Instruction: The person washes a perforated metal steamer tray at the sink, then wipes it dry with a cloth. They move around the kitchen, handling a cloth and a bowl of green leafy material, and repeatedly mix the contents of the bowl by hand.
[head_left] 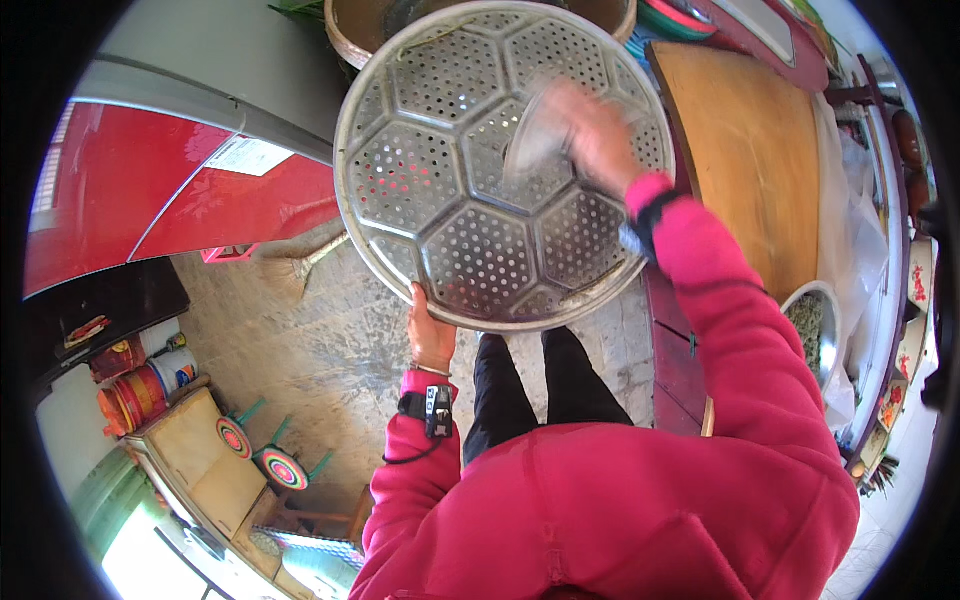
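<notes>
A round metal steamer tray (478, 255), perforated with many small holes in a honeycomb-like pattern, is held up in front of me. My left hand (430, 335) grips its near rim, thumb over the top edge and fingers curled toward the underside. Over the upper right part of the tray, my right hand (597, 135) is smeared by motion. A pale, whitish thing (535, 135) shows at its fingers against the perforated surface; blur hides what kind it is.
A large round basin (348, 40) stands beyond the tray. Red cabinet doors (95, 190) are at left, with a broom (300, 268) on the floor nearby. A wooden board (755, 150) and a bowl (828, 300) lie right. Small stools (283, 467) stand lower left.
</notes>
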